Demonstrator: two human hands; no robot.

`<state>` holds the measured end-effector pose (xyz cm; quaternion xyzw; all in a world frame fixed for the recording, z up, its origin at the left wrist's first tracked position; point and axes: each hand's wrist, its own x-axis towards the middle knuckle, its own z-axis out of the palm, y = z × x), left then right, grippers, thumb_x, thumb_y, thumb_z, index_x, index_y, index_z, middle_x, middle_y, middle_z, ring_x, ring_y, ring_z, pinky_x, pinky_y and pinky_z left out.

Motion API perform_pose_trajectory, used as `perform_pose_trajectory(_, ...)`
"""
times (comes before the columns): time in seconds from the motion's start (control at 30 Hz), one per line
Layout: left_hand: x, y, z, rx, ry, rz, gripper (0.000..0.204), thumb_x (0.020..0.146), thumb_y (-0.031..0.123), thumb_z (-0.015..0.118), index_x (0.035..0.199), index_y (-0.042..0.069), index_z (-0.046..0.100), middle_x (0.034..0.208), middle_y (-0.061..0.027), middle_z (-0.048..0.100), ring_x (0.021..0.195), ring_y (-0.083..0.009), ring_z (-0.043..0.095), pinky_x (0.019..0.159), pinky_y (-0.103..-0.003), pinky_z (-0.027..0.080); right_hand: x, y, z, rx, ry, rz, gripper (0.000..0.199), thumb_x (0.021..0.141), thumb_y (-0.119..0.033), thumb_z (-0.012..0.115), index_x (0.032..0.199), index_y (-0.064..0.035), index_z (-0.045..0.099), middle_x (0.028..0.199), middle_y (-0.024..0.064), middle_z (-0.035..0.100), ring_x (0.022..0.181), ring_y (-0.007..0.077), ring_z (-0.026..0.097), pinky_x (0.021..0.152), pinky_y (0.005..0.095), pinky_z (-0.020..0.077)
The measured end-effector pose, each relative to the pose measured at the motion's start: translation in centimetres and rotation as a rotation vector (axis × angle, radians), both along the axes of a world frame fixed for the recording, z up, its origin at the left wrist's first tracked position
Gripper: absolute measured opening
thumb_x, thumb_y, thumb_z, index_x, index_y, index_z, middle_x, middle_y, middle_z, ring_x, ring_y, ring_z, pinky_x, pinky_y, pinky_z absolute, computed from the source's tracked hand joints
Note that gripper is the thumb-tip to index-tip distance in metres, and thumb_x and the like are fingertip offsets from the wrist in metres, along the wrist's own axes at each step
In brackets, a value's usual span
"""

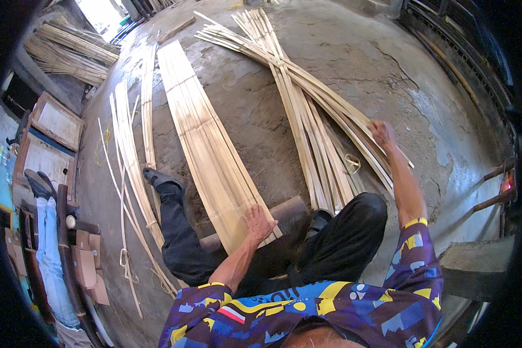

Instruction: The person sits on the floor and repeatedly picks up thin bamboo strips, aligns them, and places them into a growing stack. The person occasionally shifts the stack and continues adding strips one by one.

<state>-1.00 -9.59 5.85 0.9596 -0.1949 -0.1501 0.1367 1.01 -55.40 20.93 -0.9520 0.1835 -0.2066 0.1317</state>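
A long, wide panel of split bamboo (pixel 200 124) stretches away from me, its near end between my legs. My left hand (pixel 258 223) lies open on that near end, fingers spread against the surface. Off to the right, my arm reaches out over two crossed bundles of bamboo strips (pixel 298 116). There my right hand (pixel 383 134) is closed at the edge of the upper bundle. Whatever is in its fingers, if anything, I cannot make out. A thick brown log (pixel 287 214) lies crosswise beneath the panel's near end.
More narrow bamboo strips (pixel 124 130) lie left of my outstretched leg. Stacked bamboo (pixel 69 49) leans at the far left. A wooden frame (pixel 55 124), cardboard (pixel 87 261) and hanging jeans (pixel 55 261) line the left side. A grey block (pixel 475 261) stands at right.
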Motion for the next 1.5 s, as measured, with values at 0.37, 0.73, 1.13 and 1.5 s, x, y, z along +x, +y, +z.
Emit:
perform_pose_trajectory(0.37, 2.2, -2.9, -0.9, 0.088, -0.171, 0.268, 0.053, 0.061, 0.02, 0.056, 0.107, -0.003, 0.039, 0.107, -0.0166, 0.036, 0.103, -0.031, 0.033, 0.086, -0.049, 0.025, -5.9, -8.0, -10.1, -0.129, -0.022, -0.257, 0.024, 0.082, -0.03, 0.042, 0.094, -0.014, 0.055, 0.092, 0.0098, 0.057, 0.085, 0.0298, 0.054, 0.068, 0.0421, 0.0434)
perform_pose_trajectory(0.73, 1.8, -4.0, -0.4, -0.779, 0.207, 0.511, 0.048, 0.064, 0.003, 0.051, 0.11, -0.004, 0.037, 0.1, -0.019, 0.048, 0.094, -0.0292, 0.047, 0.08, -0.033, 0.038, -1.8, -2.8, -12.0, -0.192, -0.119, -0.241, 0.027, 0.077, -0.016, 0.051, 0.101, -0.0033, 0.052, 0.099, 0.017, 0.052, 0.094, 0.0327, 0.048, 0.081, 0.0439, 0.0362)
perform_pose_trajectory(1.13, 3.7, -7.9, 14.9, -1.091, -0.222, -0.144, 0.028, 0.077, 0.019, 0.055, 0.1, 0.004, 0.051, 0.093, -0.0105, 0.057, 0.087, -0.0237, 0.054, 0.076, -0.033, 0.042, 7.1, 25.6, 7.5, 1.563, -0.053, 0.788, 0.04, 0.086, -0.03, 0.043, 0.112, -0.0002, 0.04, 0.07, 0.0044, 0.05, 0.058, 0.013, 0.051, 0.054, 0.025, 0.043)
perform_pose_trajectory(1.5, 2.0, -2.5, 4.7, -0.244, 0.01, 0.237, 0.07, 0.066, 0.027, 0.061, 0.12, -0.001, 0.025, 0.125, -0.0254, 0.024, 0.116, -0.0387, 0.024, 0.094, -0.048, 0.022, 11.7, 21.0, -3.8, 0.636, -0.325, 0.226, 0.02, 0.083, -0.021, 0.045, 0.069, -0.0064, 0.045, 0.054, 0.0045, 0.043, 0.036, 0.0137, 0.036, 0.033, 0.0252, 0.0297)
